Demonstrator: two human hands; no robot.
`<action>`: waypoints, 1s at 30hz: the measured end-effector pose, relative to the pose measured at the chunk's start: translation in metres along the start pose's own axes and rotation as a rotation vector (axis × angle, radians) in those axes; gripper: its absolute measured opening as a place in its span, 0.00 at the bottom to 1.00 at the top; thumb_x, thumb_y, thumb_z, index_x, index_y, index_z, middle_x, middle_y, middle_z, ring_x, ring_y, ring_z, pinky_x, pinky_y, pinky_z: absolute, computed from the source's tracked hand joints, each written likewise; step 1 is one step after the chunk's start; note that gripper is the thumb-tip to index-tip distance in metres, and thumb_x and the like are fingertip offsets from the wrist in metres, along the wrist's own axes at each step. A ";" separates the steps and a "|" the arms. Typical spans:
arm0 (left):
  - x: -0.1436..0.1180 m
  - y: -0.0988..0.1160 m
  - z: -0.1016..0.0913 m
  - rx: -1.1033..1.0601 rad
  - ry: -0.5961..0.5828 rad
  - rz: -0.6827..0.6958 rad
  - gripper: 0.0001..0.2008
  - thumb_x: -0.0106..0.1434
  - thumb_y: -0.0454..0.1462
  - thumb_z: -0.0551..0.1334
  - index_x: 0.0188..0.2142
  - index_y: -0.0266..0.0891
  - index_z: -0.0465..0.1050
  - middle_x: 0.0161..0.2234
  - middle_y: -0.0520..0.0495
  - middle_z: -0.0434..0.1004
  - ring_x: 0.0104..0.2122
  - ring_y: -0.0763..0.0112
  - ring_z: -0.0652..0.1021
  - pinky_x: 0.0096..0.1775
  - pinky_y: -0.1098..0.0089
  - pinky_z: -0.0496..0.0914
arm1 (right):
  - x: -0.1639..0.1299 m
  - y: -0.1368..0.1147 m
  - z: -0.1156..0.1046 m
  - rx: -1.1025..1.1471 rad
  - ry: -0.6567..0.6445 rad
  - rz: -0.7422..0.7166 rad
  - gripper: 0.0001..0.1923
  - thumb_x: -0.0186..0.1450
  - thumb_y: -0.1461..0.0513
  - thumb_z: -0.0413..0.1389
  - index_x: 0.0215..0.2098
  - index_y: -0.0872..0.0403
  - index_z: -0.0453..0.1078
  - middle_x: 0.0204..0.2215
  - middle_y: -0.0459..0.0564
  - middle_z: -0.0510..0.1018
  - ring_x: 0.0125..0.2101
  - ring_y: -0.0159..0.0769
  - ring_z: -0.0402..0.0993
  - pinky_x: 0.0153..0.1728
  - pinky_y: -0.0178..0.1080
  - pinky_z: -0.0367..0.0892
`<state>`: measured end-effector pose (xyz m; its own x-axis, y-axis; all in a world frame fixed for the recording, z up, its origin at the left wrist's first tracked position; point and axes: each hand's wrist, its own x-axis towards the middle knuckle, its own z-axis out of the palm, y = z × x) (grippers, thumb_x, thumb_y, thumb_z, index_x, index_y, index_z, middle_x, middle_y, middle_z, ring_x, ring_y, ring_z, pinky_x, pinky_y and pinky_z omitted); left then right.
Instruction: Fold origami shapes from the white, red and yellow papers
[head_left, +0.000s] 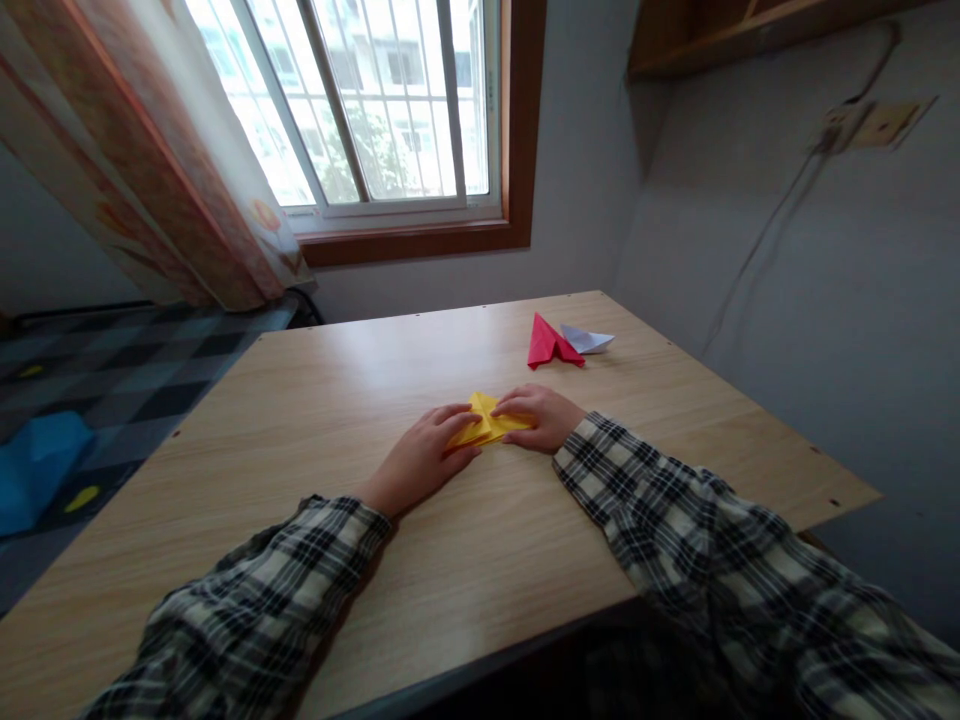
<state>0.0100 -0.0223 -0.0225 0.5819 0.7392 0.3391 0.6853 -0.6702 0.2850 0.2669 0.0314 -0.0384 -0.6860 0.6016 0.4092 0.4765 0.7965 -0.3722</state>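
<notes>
A folded yellow paper lies on the wooden table between my two hands. My left hand grips its left side, fingers on top and thumb at the near edge. On the right side, my right hand holds the paper in the same way, fingertips near its middle. A pointed flap of the paper stands toward the far side. Parts of both paper ends are hidden under my fingers.
Toward the back right of the table sit a red folded paper and a white paper boat. Left of the table, a blue paper piece rests on a checked cloth. A window and curtain are beyond.
</notes>
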 end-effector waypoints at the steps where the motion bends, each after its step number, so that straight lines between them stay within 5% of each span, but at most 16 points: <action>1: 0.000 0.000 0.000 -0.003 -0.001 -0.001 0.18 0.69 0.41 0.62 0.56 0.41 0.71 0.58 0.41 0.73 0.56 0.58 0.74 0.58 0.53 0.71 | 0.000 0.000 0.000 0.003 0.005 0.000 0.19 0.61 0.57 0.66 0.50 0.53 0.78 0.48 0.56 0.81 0.48 0.44 0.77 0.53 0.49 0.70; 30: 0.002 0.011 -0.012 0.150 0.024 0.104 0.11 0.72 0.36 0.57 0.50 0.38 0.75 0.48 0.41 0.82 0.45 0.59 0.81 0.47 0.55 0.77 | 0.000 -0.006 -0.002 0.054 0.045 0.004 0.17 0.62 0.57 0.65 0.48 0.53 0.79 0.45 0.55 0.82 0.45 0.42 0.78 0.49 0.46 0.72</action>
<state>0.0134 -0.0293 -0.0080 0.6435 0.6635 0.3817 0.6809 -0.7240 0.1106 0.2656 0.0269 -0.0347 -0.6581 0.6079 0.4442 0.4480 0.7904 -0.4178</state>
